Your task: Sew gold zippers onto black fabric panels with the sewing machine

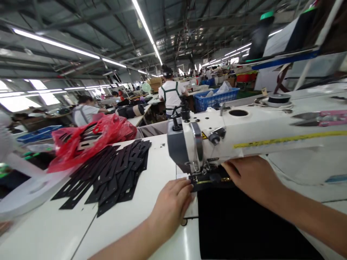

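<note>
Sewing was seemingly being done on the black cloth [244, 224] beneath the sewing machine [257, 133], edged by the half-curled left hand [173, 198] and bent right hand [251, 177]; whether either gripped could not be told, and steady guiding was apparently called for.

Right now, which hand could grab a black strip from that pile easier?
Probably the left hand: it's nearer the pile of black slotted strips, while the right hand is farther away, beside the sewing machine.
</note>
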Motion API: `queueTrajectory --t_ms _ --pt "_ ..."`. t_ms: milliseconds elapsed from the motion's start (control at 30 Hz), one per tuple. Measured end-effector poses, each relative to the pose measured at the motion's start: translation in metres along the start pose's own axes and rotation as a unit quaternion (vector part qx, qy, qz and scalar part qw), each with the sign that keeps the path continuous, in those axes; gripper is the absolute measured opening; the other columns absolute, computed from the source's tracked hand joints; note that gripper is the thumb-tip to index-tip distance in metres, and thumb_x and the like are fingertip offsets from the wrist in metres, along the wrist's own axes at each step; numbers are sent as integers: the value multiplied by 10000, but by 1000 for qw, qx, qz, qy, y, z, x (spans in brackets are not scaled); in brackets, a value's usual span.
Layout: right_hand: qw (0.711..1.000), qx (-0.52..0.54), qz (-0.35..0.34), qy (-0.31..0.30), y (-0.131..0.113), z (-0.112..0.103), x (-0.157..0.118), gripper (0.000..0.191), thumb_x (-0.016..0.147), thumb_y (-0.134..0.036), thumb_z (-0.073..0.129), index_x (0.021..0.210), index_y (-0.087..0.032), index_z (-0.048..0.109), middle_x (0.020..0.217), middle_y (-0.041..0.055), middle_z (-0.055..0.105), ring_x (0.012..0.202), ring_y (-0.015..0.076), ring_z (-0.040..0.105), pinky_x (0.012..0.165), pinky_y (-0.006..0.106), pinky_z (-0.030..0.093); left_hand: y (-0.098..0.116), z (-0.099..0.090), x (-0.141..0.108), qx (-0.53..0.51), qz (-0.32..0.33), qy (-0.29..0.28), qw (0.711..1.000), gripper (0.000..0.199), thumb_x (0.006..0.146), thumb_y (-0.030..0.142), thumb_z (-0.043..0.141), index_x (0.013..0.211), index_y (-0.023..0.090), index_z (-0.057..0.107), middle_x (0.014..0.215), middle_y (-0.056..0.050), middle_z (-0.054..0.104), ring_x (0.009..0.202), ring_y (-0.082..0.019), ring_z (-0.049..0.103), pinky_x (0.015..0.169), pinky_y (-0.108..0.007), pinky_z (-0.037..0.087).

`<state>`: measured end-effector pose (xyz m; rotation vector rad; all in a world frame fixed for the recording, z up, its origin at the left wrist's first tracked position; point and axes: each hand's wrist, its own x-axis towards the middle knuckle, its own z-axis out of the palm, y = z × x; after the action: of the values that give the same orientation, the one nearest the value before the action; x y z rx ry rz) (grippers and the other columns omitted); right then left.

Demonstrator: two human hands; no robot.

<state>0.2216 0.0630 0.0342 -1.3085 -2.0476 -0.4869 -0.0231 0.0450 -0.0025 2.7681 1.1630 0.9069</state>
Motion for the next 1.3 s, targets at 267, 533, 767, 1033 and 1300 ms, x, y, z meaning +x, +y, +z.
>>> queueTrajectory --t_ms 267,533,767,1033,1300 --pt "986 77 -130 -74 -46 16 -33 280 911 -153 337 965 -162 612 860 71 647 777 193 605 695 321 458 -8 8 23 -56 -122 -9 991 144 843 116 531 864 172 662 803 -36 689 779 -189 635 749 -313 492" --pt "995 26 -88 -45 -46 30 -18 214 920 -254 414 867 -169 603 643 23 612 541 174 564 533 298 388 -11 5 27 -81 -171 -8 982 139 811 93 586 834 197 675 783 6 698 724 -175 636 680 -266 466" --pt "985 16 -169 27 -37 19 -11 217 897 -145 432 826 -146 637 814 83 639 760 218 569 701 349 444 -12 13 20 -48 -89 -3 995 111 832 85 554 846 164 631 758 -24 664 728 -189 611 715 -310 448" --pt "984 89 -138 -69 -36 39 -24 277 898 -165 388 1067 -97 596 1007 123 633 924 237 580 805 389 477 -2 11 11 20 17 -21 999 147 848 92 510 942 147 609 962 -80 644 850 -206 607 830 -371 440" --pt "986 93 -132 -45 -57 8 -43 407 939 -394 334 931 -152 660 951 104 628 872 239 563 735 374 488 -10 11 23 -27 -87 -4 996 114 861 91 506 852 153 602 753 -30 638 720 -187 583 699 -320 447"
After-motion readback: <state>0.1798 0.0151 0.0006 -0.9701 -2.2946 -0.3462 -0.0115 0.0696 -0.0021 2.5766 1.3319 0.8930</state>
